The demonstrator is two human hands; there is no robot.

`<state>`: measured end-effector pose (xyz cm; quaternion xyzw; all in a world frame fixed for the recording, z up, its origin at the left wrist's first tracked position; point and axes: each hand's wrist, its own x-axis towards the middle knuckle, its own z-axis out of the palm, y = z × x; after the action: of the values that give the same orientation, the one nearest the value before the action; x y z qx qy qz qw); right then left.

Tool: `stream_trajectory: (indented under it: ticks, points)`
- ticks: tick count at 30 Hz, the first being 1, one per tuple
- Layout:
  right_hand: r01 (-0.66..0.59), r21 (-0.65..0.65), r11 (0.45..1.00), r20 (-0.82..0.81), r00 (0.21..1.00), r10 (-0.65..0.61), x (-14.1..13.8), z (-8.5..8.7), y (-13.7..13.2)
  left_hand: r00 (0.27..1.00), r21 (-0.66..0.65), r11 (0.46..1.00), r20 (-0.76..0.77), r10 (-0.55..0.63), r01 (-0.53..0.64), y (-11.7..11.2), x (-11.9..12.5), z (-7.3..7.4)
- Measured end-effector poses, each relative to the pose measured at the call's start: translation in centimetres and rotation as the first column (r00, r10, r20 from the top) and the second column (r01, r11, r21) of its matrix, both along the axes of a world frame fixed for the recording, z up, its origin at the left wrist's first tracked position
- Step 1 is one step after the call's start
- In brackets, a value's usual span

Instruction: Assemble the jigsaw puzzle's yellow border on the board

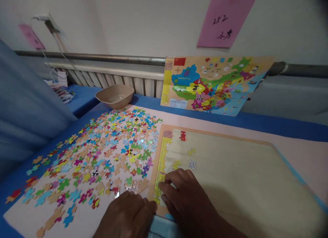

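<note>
Right hand [186, 195] is curled down on the yellow strip along the puzzle tray's [217, 169] left edge, left hand [125, 215] just beside it, next to a big spread of loose jigsaw pieces [102, 156]. Can't tell if either one's holding a piece. China map board [212, 84] propped up behind, tan bowl [115, 96] off to its left.

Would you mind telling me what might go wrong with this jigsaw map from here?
The left hand lies right beside the loose jigsaw pieces, so a careless sweep could scatter them. The right hand is pressing at the edge of the puzzle frame, and might nudge the few pieces lying on the cream board. The reference map only leans at the back, so it could possibly slip down.
</note>
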<state>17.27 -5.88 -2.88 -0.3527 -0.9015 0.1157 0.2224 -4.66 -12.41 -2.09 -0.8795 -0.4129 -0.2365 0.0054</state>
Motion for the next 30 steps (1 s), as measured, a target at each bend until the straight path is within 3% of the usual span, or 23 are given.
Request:
stream_trajectory:
  ticks: [7,11,15,20,30]
  points:
    - [-0.004,0.005,1.000,0.034,0.999,0.004,0.0,0.3,0.0,0.991,-0.178,0.979,0.080,0.111,-0.095,-0.3,-0.4,0.3]
    - [-0.004,0.006,1.000,0.050,0.999,0.003,-0.1,0.6,-0.2,0.978,-0.220,0.964,0.110,0.177,-0.149,-0.3,-0.2,0.1]
    - [-0.005,0.088,0.996,0.012,1.000,0.004,-0.1,0.2,-0.1,0.969,-0.234,0.954,0.114,0.218,-0.188,-0.2,0.0,-0.2]
    - [0.001,0.208,0.978,-0.050,0.999,0.010,0.0,-0.6,0.2,0.964,-0.314,0.923,0.069,0.255,-0.222,0.2,0.2,0.0]
    - [-0.012,0.240,0.971,-0.053,0.998,0.026,0.3,-1.0,0.9,0.963,-0.504,0.836,0.032,0.268,-0.216,0.6,0.6,0.9]
